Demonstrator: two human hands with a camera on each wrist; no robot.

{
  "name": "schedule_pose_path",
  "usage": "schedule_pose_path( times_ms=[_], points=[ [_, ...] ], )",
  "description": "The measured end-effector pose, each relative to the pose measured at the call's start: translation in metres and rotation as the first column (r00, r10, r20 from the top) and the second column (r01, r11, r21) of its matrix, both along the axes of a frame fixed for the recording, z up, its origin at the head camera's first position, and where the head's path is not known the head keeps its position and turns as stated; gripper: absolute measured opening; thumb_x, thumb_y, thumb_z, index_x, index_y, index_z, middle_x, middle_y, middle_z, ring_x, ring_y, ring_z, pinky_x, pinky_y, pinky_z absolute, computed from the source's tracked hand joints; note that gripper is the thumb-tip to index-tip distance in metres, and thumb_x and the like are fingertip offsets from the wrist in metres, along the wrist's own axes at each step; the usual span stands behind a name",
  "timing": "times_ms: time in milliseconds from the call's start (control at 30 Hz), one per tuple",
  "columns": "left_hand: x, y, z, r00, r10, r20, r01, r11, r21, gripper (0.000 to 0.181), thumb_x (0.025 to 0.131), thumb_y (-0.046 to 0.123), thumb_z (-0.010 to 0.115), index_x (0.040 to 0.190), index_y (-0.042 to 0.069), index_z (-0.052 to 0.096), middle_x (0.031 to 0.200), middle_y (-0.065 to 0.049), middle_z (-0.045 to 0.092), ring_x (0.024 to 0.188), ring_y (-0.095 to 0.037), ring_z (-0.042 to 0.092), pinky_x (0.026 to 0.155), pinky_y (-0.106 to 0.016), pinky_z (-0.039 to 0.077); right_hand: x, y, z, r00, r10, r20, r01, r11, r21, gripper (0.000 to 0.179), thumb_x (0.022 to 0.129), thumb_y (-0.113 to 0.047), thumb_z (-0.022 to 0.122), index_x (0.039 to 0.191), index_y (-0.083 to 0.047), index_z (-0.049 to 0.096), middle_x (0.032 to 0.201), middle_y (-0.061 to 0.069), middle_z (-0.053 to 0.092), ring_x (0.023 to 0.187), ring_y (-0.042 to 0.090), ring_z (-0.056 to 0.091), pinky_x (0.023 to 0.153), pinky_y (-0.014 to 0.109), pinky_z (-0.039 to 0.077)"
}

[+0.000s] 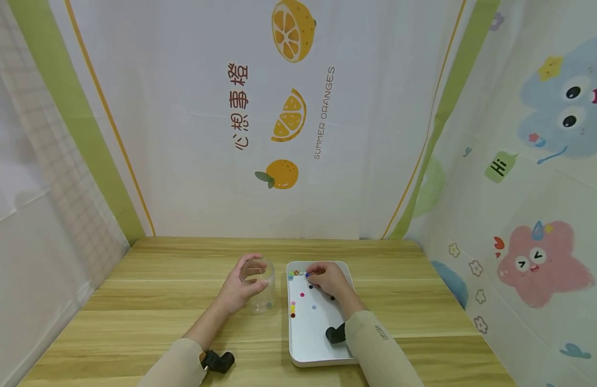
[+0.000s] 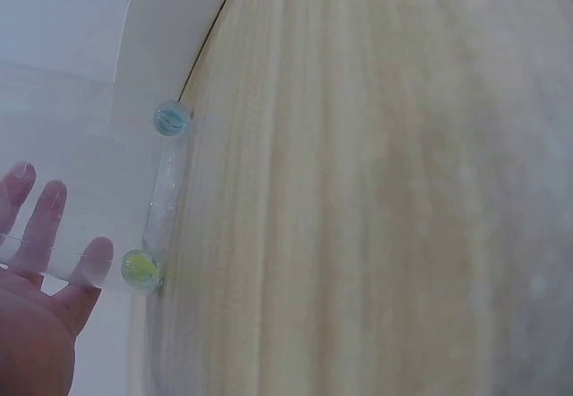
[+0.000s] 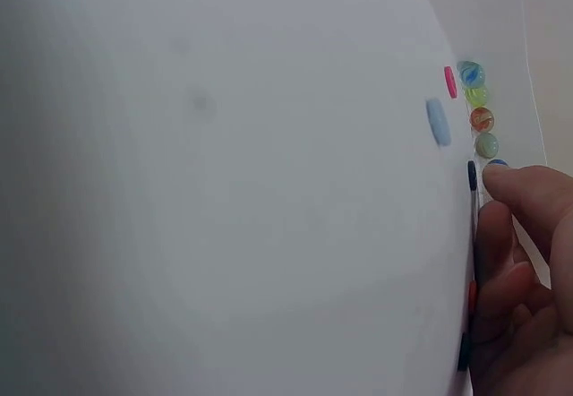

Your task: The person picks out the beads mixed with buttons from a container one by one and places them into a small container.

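My left hand [image 1: 237, 287] grips a clear jar [image 1: 264, 290] that stands on the wooden table, its thumb and fingers curled round the wall. Inside the jar's bottom lie a blue marble [image 2: 171, 118] and a yellow-green marble [image 2: 141, 270]. Over the far end of a white tray [image 1: 313, 344], my right hand [image 1: 331, 280] pinches a dark blue marble [image 1: 307, 274] between thumb and fingertips. Just left of those fingers, several marbles line the tray's far left corner, among them an orange-brown marble [image 3: 482, 119] and a pale green marble [image 3: 487, 145].
Small flat button-like discs are scattered in the tray, including a pink disc [image 1: 302, 294], a light blue disc [image 1: 314, 307] and a dark red disc [image 1: 292, 315] by the left wall. A printed curtain [image 1: 206, 204] hangs behind the table [image 1: 148, 301].
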State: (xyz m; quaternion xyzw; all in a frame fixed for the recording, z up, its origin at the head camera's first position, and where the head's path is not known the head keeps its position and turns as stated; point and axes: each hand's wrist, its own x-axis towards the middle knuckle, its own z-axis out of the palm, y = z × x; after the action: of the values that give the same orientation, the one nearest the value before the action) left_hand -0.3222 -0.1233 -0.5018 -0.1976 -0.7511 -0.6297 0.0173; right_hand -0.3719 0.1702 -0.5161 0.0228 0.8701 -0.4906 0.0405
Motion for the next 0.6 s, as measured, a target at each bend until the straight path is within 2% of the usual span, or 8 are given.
schedule_pose_path(
  times_ms=[200,433,600],
  points=[
    [0.0003,0.0003,0.0005,1.000,-0.001,-0.005,0.001,1.000,0.000,0.074,0.095,0.013,0.078,0.159,0.005,0.041,0.148,-0.028,0.061,0.141,-0.048,0.056,0.119,-0.070,0.044,0.0018,0.0003,0.0019,1.000,-0.003,0.002,0.003,1.000,-0.019,0.013,0.098,-0.013,0.081,0.110,-0.018,0.081,0.104,0.005,0.073,0.084,0.020,0.066,0.070,0.028,0.054],
    [0.0004,0.0003,0.0001,1.000,0.001,-0.005,-0.001,1.000,0.005,0.070,0.095,0.013,0.078,0.156,0.012,0.045,0.147,-0.028,0.062,0.140,-0.047,0.057,0.119,-0.069,0.045,0.0023,0.0018,0.0058,1.000,-0.001,0.010,0.001,0.998,-0.068,0.013,0.099,-0.017,0.081,0.113,-0.017,0.081,0.104,0.006,0.072,0.079,0.020,0.065,0.069,0.027,0.055],
    [0.0003,0.0005,0.0001,1.000,0.001,-0.004,-0.001,1.000,0.007,0.072,0.095,0.012,0.079,0.157,0.009,0.044,0.148,-0.029,0.061,0.140,-0.047,0.057,0.119,-0.069,0.045,0.0013,0.0035,0.0075,1.000,0.013,0.007,-0.012,0.996,-0.090,0.015,0.099,-0.020,0.082,0.114,-0.017,0.081,0.104,0.005,0.073,0.076,0.019,0.063,0.067,0.027,0.052]
  ],
)
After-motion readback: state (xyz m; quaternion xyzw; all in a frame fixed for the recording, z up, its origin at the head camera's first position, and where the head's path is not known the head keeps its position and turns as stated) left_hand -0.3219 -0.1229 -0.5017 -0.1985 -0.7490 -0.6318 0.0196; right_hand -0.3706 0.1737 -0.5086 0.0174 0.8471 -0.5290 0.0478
